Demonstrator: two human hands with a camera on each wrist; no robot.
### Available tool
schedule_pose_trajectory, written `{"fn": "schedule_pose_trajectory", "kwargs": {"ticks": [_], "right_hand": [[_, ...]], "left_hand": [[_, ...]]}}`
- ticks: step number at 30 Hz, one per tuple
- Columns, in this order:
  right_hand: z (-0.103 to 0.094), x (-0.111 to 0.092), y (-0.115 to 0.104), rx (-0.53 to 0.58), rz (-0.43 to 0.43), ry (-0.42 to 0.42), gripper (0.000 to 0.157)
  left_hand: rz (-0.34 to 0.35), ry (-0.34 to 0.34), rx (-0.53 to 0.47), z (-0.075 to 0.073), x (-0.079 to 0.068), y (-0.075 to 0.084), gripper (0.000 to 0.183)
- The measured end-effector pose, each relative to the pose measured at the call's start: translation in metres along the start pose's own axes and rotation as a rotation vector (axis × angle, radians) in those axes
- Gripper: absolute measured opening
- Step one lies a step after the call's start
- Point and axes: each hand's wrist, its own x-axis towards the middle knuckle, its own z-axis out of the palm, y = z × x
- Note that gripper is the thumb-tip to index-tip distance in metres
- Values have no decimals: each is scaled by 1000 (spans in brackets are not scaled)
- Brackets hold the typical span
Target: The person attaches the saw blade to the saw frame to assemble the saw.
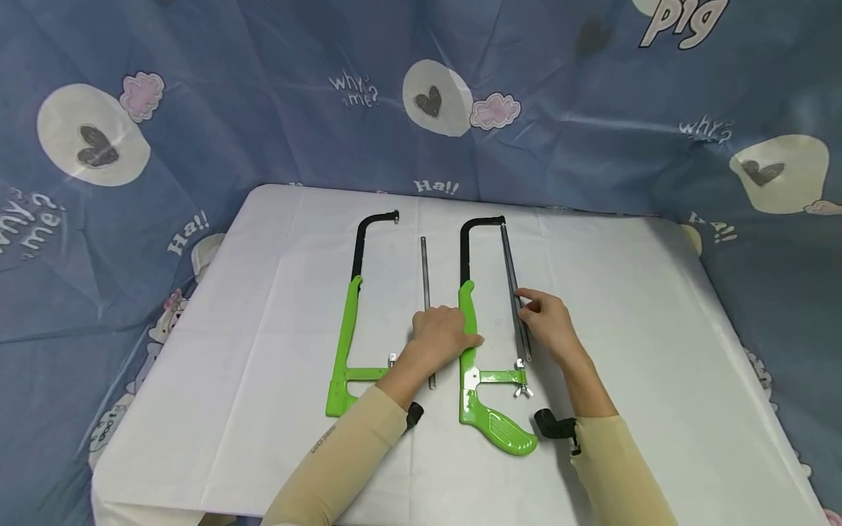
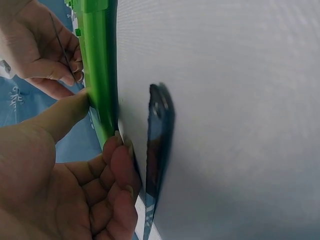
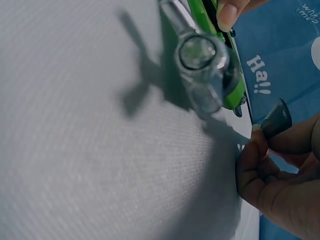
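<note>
A green hacksaw frame (image 1: 468,369) with a black front arm lies in the middle of the table. My left hand (image 1: 437,336) grips its green spine, thumb on one side and fingers on the other (image 2: 100,65). My right hand (image 1: 549,321) pinches a grey hacksaw blade (image 1: 509,259) along its lower half. The blade's far end overlaps the tip of the black arm, and its near end (image 3: 278,119) sticks out past my fingers. By that near end is the frame's metal post with a wing nut (image 1: 522,391).
A second green hacksaw frame (image 1: 345,336) lies to the left, partly behind my left forearm. Another loose blade (image 1: 425,270) lies between the two frames, partly under my left hand. A white cloth covers the table (image 1: 658,329), and a printed blue curtain (image 1: 559,161) hangs behind it.
</note>
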Motion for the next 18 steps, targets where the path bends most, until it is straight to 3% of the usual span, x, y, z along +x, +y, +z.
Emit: {"fn": "schedule_pose_trajectory", "kwargs": {"ticks": [12, 18], "right_hand": [[-1, 5, -1, 29, -8, -80, 46], [0, 5, 3, 30, 6, -81, 48]], "left_hand": [[-2, 3, -9, 0, 6, -1, 50], [5, -2, -1, 4, 8, 0, 50]]}}
